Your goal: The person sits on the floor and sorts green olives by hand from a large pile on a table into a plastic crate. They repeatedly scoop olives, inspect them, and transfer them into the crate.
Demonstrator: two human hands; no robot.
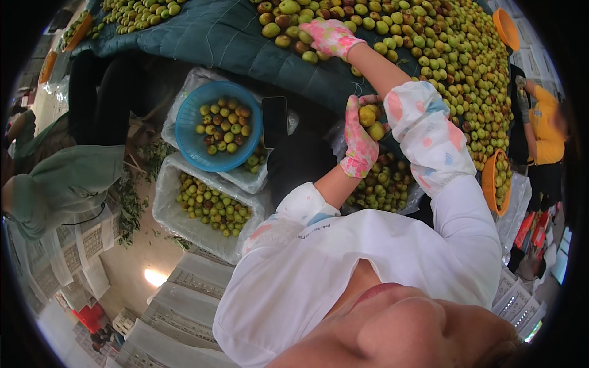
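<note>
My left hand (358,142), in a pink floral glove, is held palm up in front of my body. Several green-and-brown jujubes (368,116) rest in its curled fingers. Farther out, my right hand (332,38), gloved alike, reaches over the near edge of a large heap of jujubes (441,60). Its fingers touch fruit there; whether they grip any is hidden. The heap lies on a dark green quilted cloth (230,39). Below my left hand, more jujubes (384,184) fill a plastic-lined container, partly covered by my arms.
Left of my knee, a blue plastic basin (181,133) holds jujubes, beside a dark smartphone (274,122). A plastic-lined crate (168,209) of jujubes stands nearer. Orange baskets (488,184) edge the right side. A person in green (73,179) sits left; another in yellow (547,124) works right.
</note>
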